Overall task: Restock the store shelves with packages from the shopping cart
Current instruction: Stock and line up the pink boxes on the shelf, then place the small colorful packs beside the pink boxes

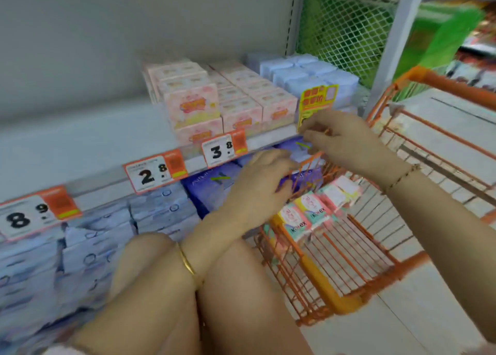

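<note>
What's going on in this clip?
A person crouches at a store shelf beside an orange cart. The left hand reaches to the dark purple packages on the lower level, by the cart's front corner; blur hides whether it grips one. The right hand is at the shelf edge, fingers by the yellow tag. Pink-and-green packages lie in the cart.

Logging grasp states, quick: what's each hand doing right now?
Left hand: grips the purple pack.
Right hand: fingers curled by the yellow tag; grip cannot be told.
</note>
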